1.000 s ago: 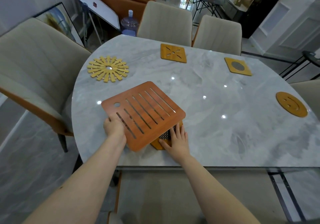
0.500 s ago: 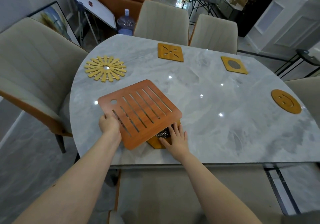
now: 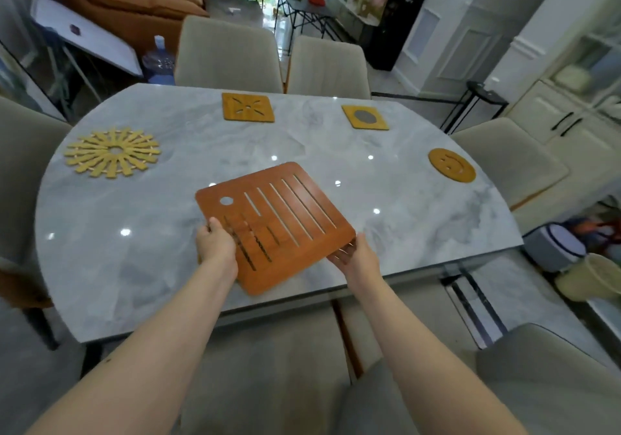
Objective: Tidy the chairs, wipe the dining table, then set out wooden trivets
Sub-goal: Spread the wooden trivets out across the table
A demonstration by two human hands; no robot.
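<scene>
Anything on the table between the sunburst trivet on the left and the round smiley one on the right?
Yes. In the head view the big slatted trivet, held by the left hand and right hand, lies roughly between the sunburst trivet and smiley trivet, nearer the person.

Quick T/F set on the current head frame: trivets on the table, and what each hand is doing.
1. Both hands hold the large slatted trivet. True: the left hand grips its left edge and the right hand its right corner.
2. Four smaller trivets lie on the table beyond it. True: the sunburst trivet, the square cut-out trivet, the square trivet with a round hole and the round smiley trivet.
3. The smiley trivet is on the left side of the table. False: it lies at the right; the sunburst one is at the left.
4. The slatted trivet has slots only, no round hole. False: a round hole sits near its left corner.
</scene>
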